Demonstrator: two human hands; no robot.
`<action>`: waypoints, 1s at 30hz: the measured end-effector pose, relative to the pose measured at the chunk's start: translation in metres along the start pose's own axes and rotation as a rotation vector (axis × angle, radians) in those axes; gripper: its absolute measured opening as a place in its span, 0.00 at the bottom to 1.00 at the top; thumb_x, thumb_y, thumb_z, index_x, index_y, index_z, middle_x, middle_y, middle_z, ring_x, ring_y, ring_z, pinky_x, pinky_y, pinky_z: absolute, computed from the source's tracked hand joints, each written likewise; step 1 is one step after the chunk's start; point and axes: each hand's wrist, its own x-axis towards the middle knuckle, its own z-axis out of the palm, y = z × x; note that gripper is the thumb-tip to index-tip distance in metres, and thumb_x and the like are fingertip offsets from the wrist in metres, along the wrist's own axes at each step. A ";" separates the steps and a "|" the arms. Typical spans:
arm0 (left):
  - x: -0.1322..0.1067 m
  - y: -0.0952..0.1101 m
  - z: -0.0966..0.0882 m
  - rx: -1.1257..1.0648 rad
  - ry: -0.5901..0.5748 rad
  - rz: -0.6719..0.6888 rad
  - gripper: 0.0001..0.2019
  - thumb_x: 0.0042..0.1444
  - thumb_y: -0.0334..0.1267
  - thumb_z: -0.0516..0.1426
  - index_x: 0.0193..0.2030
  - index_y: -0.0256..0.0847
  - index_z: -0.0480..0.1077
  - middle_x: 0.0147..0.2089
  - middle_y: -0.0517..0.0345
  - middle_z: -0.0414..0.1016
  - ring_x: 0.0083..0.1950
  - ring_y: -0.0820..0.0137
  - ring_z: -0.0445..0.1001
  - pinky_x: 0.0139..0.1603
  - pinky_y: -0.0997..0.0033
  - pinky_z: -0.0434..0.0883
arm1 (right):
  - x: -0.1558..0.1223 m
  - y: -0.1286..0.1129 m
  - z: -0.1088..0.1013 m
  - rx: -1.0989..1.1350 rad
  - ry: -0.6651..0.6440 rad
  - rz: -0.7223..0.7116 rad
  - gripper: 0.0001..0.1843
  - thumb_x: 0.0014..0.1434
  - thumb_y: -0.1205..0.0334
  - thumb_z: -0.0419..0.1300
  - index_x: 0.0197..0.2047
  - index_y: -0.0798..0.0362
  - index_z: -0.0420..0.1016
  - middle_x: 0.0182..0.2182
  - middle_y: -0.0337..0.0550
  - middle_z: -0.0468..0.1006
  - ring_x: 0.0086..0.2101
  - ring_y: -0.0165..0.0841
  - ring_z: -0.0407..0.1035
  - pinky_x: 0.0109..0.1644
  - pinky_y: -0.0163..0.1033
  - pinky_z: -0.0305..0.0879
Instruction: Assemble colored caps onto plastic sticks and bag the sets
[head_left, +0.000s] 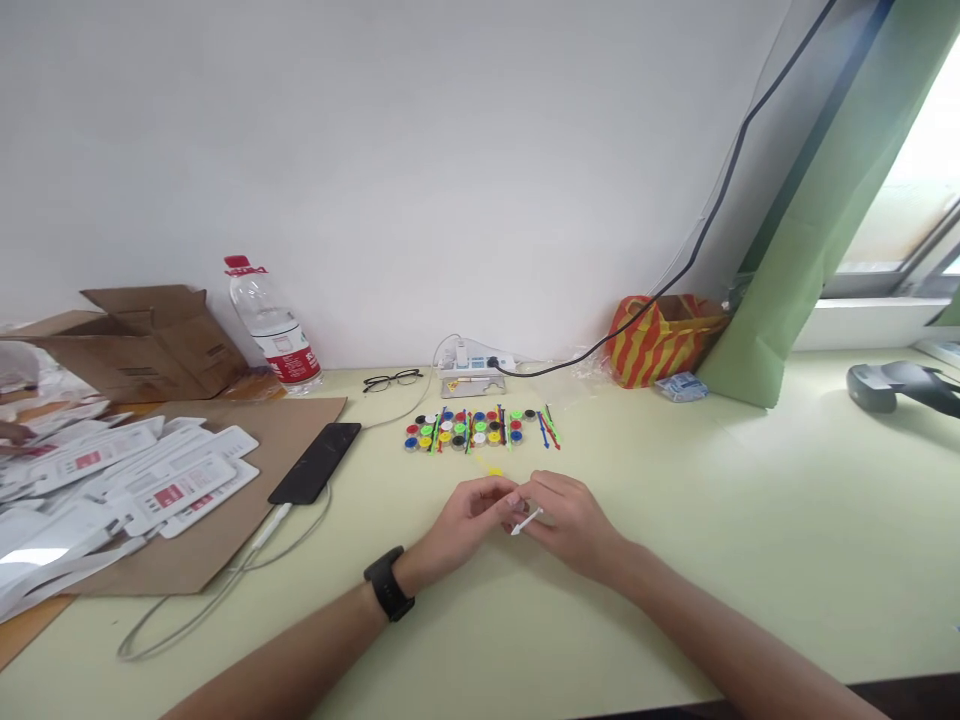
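My left hand (474,512), a dark watch (389,583) on its wrist, meets my right hand (570,518) above the middle of the table. From the fingers of my right hand juts a small white arrow-shaped stick (526,522). The fingertips of my left hand are pinched together against the right fingers; what lies between them is hidden. Just beyond the left fingers a small yellow piece (495,472) shows, and I cannot tell whether it is held. Farther back lie several round colored discs (458,441) in rows, with thin colored arrow sticks (544,431) among and beside them.
A black phone (315,464) with a white cable lies on cardboard (191,575) at left, near piled white packets (180,492). Behind are a box (142,350), a bottle (279,340), glasses (393,380), a power strip (480,362) and a striped bag (645,345). A dark scanner-like device (874,388) sits right.
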 end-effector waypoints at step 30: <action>0.008 0.010 -0.019 -0.285 0.207 -0.088 0.24 0.62 0.57 0.61 0.46 0.33 0.80 0.43 0.44 0.81 0.42 0.61 0.80 0.48 0.61 0.75 | 0.005 0.016 -0.019 0.401 -0.121 0.399 0.18 0.74 0.49 0.47 0.38 0.50 0.68 0.26 0.35 0.64 0.27 0.32 0.58 0.30 0.36 0.56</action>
